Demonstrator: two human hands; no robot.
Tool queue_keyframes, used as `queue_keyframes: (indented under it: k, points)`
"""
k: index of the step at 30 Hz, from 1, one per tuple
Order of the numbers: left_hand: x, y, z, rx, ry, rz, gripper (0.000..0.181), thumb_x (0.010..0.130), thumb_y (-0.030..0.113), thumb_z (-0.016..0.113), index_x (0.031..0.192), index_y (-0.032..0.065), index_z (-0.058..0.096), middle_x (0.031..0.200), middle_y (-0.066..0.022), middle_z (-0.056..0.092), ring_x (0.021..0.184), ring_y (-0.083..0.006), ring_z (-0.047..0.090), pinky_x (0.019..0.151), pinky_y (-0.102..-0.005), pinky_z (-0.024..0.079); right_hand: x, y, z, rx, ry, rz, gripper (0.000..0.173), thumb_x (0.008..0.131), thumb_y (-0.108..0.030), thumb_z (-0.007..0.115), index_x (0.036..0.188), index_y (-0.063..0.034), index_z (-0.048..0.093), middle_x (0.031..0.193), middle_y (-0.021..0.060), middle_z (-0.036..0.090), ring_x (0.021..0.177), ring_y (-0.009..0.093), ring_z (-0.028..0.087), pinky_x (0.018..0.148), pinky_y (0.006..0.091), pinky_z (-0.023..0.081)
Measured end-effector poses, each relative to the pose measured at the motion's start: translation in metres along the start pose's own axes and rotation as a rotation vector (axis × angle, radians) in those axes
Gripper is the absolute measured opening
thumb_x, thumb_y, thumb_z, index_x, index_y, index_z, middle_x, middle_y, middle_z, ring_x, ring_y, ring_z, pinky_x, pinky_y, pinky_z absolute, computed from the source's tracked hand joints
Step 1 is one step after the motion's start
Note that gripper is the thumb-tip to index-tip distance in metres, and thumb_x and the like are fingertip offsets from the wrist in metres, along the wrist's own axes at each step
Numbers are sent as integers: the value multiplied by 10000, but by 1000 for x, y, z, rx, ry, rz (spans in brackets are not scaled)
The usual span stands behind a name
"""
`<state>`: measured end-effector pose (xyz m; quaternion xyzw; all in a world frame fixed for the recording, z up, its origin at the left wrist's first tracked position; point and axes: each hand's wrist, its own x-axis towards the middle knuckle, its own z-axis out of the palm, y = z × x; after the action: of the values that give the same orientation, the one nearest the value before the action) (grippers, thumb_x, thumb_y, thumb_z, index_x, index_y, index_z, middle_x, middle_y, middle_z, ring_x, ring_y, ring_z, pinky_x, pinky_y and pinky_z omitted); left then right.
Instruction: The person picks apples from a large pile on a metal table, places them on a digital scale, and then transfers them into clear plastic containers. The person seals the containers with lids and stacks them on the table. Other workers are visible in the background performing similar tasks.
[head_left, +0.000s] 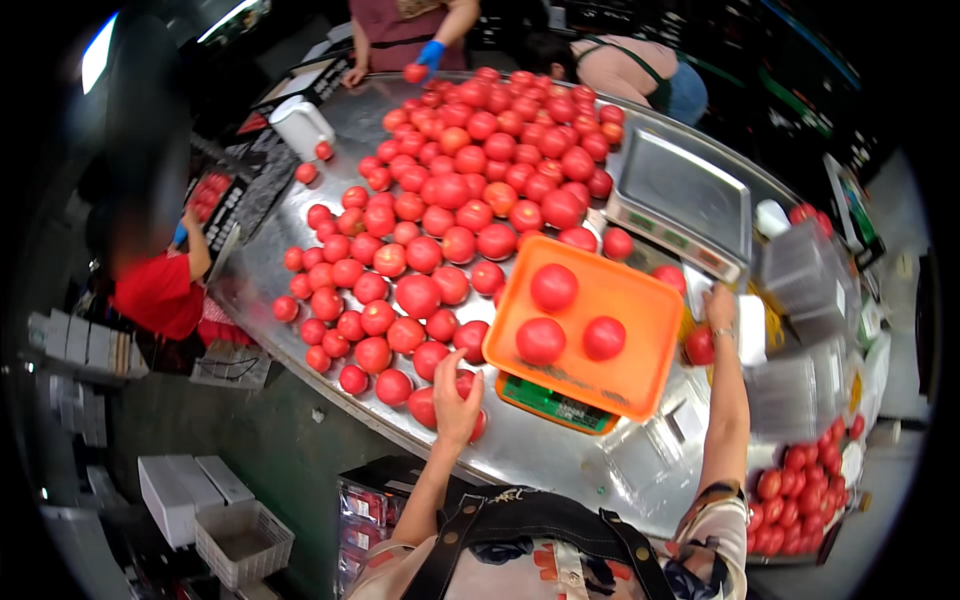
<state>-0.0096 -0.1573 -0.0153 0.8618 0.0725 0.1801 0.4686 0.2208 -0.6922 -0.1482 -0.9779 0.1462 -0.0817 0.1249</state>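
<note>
Many red tomatoes (418, 296) are heaped on a stainless steel table (540, 461). In front of me an orange plastic tray (585, 300) bearing three tomatoes rests on a scale with a green display panel (559, 405). My left hand (456, 390) is at the near edge of the heap, left of the tray, its fingers over a tomato; whether they grip it is unclear. My right hand (720, 307) reaches right of the tray, beside a single tomato (699, 345) and a white box-like item (751, 330); its fingertips are partly hidden and what they touch cannot be made out.
A steel platform scale (682, 187) stands beyond my right hand. Stacked clear plastic containers (810, 270) line the right side. A white jug (301, 127) is at the far left. Co-workers stand at the far side (409, 34) and left (161, 292); another person (630, 67) bends behind the table.
</note>
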Motion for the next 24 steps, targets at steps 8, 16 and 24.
queue_keyframes:
  k: [8,16,24]
  points:
    - [7,3,6,-65,-4,-23,402,846,58,655,1229,20,538,1181,-179,561,1064,-319,560,877,-371,474,14,0,-5,-254,34,-161,86,794,-161,629,802,-78,651,828,187,665,817,365,645,741,473,519]
    - [14,-14,1,-17,6,13,357,844,47,652,1188,17,564,1149,-173,583,1019,-314,573,869,-374,466,-44,-35,-132,-1,489,-223,144,910,-180,584,940,-61,661,916,131,636,807,345,621,682,436,477]
    - [16,0,11,-151,-40,-7,330,885,52,633,1200,-4,551,1187,-168,566,1025,-275,599,813,-346,530,-246,-88,-228,298,354,-421,135,760,63,665,873,-3,630,809,117,605,693,242,590,632,326,472]
